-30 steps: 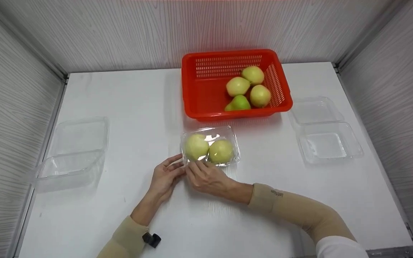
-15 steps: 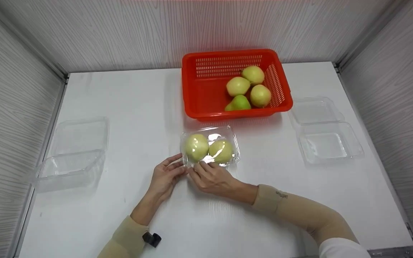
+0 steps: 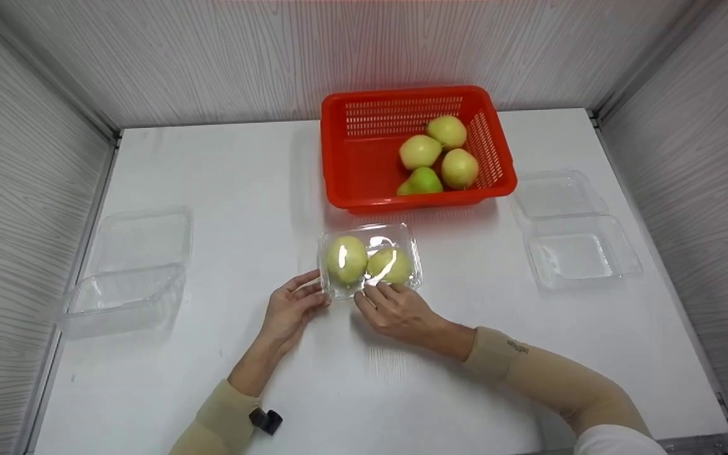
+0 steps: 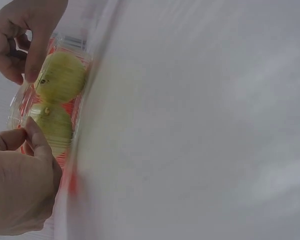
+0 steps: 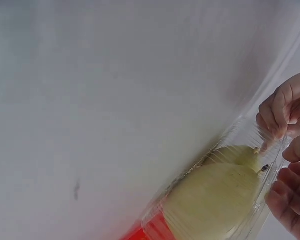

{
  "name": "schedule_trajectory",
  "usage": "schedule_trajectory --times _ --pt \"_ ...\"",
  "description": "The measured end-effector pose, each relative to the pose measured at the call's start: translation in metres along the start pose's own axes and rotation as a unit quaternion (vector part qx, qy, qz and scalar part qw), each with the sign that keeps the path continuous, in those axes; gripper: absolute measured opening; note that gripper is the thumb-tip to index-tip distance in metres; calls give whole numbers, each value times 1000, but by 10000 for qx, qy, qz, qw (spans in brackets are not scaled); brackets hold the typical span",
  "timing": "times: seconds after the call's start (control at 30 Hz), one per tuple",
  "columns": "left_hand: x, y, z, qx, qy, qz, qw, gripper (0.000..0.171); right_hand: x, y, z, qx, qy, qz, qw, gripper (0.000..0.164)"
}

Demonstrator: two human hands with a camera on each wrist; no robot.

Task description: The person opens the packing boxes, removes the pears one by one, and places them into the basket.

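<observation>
A lidded clear plastic clamshell box (image 3: 371,260) lies mid-table with two yellow-green pears inside, a left pear (image 3: 347,260) and a right pear (image 3: 389,265). My left hand (image 3: 289,313) pinches its near left corner between thumb and fingers. At the front edge, right of the middle, my right hand (image 3: 402,316) has its fingers bent over the rim. In the left wrist view my left hand (image 4: 25,185) and right hand (image 4: 27,40) both touch that rim. The right wrist view has my right hand's thumb (image 5: 297,149) and fingers on either side of the rim.
Behind the box stands a red plastic basket (image 3: 364,202) with several pears toward its right side. An opened clear box (image 3: 127,287) lies at the left, and another opened clear box (image 3: 576,243) at the right. Wood-patterned walls (image 3: 225,63) enclose the white table.
My right hand has slid rightward along the front edge of the box, away from my left hand. The left hand stays at the corner, and the box has hardly moved.
</observation>
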State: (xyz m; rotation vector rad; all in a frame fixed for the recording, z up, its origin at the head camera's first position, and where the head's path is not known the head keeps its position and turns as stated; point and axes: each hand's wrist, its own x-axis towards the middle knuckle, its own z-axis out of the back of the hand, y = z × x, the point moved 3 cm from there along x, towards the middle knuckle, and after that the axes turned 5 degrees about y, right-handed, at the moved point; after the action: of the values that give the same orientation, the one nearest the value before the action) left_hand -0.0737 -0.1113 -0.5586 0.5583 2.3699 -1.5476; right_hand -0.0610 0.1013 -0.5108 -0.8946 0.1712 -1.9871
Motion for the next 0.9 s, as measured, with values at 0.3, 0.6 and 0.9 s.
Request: schedule_trajectory --times 0.3,0.6,0.9 --pt "-1 -2 1 59 75 6 10000 51 -11 -10 3 184 -258 -125 9994 23" --pt "-3 -4 1 -25 330 -31 9994 51 -22 -19 6 129 -238 -73 9996 22" --pt "-1 -3 2 0 190 -13 9998 51 -33 -29 10 338 -206 -174 9991 23"
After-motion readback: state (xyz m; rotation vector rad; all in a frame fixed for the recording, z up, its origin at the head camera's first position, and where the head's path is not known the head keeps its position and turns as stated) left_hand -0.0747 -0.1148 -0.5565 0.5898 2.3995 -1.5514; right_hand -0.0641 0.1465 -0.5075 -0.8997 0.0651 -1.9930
